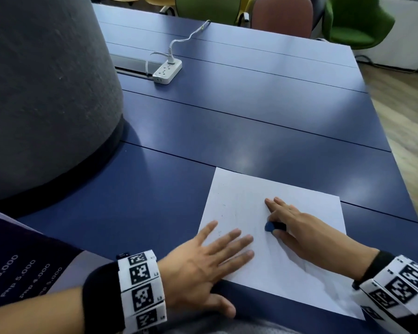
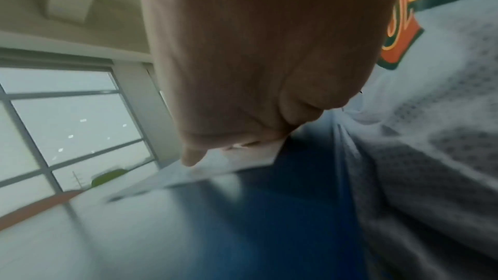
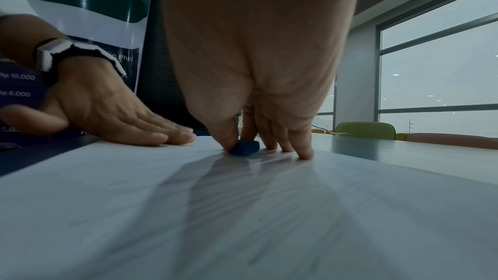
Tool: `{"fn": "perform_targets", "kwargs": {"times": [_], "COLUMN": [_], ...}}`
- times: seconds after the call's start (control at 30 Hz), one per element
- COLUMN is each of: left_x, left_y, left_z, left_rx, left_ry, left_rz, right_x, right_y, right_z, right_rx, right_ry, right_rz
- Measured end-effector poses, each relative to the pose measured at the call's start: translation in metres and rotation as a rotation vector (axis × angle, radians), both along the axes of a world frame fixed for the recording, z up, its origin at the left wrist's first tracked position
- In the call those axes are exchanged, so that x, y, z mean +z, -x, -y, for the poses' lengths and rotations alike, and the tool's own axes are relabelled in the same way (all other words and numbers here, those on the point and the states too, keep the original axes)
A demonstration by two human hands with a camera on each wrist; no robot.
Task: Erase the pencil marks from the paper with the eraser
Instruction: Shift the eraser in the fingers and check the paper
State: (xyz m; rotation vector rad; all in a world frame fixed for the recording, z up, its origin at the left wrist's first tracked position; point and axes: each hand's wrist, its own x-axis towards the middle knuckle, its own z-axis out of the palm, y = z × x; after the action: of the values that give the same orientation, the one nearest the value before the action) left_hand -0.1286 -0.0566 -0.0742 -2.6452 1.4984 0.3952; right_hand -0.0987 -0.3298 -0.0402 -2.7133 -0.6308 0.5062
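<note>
Eraser pinched between thumb and forefinger of right hand, pressed on paper mid-sheet; other fingers extended. Left hand laid flat, fingers straight, pinning near-left corner only. Risk judged: far side unpinned, sheet could be creased or dragged if eraser is pushed hard; faint marks at left easily missed

The faint grey pencil marks on the white sheet of paper are too pale and small to read in the head view. The right hand covers most of the small dark blue eraser, so only its end at nine o'clock shows. In the left wrist view the palm of the left hand fills the twelve o'clock half and hides its fingers; the blue table below is smeared. The big grey fabric-covered column is cut off at the top and left edges. In the right wrist view the near paper is blurred.
</note>
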Motion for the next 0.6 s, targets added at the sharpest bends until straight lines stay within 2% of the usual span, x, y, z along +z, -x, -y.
{"fn": "perform_targets", "kwargs": {"times": [0.2, 0.27, 0.33, 0.4, 0.53, 0.6], "left_x": [0.009, 0.008, 0.003, 0.003, 0.012, 0.017], "left_y": [-0.028, -0.021, -0.003, 0.009, -0.012, -0.015], "left_z": [-0.041, -0.034, -0.021, -0.013, -0.027, -0.027], "left_rx": [0.32, 0.27, 0.133, 0.069, 0.227, 0.227], "left_ry": [-0.072, -0.048, -0.024, -0.065, -0.122, -0.128], "left_rz": [0.077, 0.094, 0.057, 0.031, 0.105, 0.085], "right_x": [0.0, 0.0, 0.0, 0.0, 0.001, 0.001], "right_y": [0.001, 0.001, 0.001, 0.001, 0.001, 0.001], "right_z": [0.001, 0.001, 0.001, 0.0, 0.0, -0.001], "right_rx": [-0.011, -0.01, -0.011, -0.005, -0.007, -0.007], "right_ry": [-0.011, -0.01, -0.008, -0.005, 0.01, 0.009], "right_rz": [-0.002, 0.006, 0.009, 0.01, 0.01, 0.011]}}
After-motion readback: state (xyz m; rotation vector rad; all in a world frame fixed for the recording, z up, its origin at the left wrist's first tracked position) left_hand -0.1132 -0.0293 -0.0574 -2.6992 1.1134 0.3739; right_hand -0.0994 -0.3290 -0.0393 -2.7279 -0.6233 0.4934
